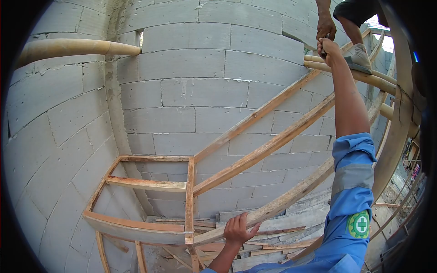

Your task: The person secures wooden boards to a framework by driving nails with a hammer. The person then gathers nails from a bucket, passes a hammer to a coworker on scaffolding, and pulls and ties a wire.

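Observation:
My left hand (240, 229) grips the lower sloping wooden beam (291, 196) near its bottom end, fingers over its top edge. My right hand (329, 50) is raised high on the right, closed around a small dark tool (323, 53) whose kind I cannot make out. Just above it, another person's hand (326, 26) reaches down and meets the same tool. Left of my left hand stands a wooden frame (189, 200) of nailed timbers, and two more sloping beams (268, 146) rise from it to the upper right.
Grey block walls (182, 41) meet in a corner. A bamboo pole (77, 47) enters the wall at upper left. The other person's shoe (359, 60) rests on bamboo poles (378, 81) at upper right. Loose planks (291, 227) lie below the beams.

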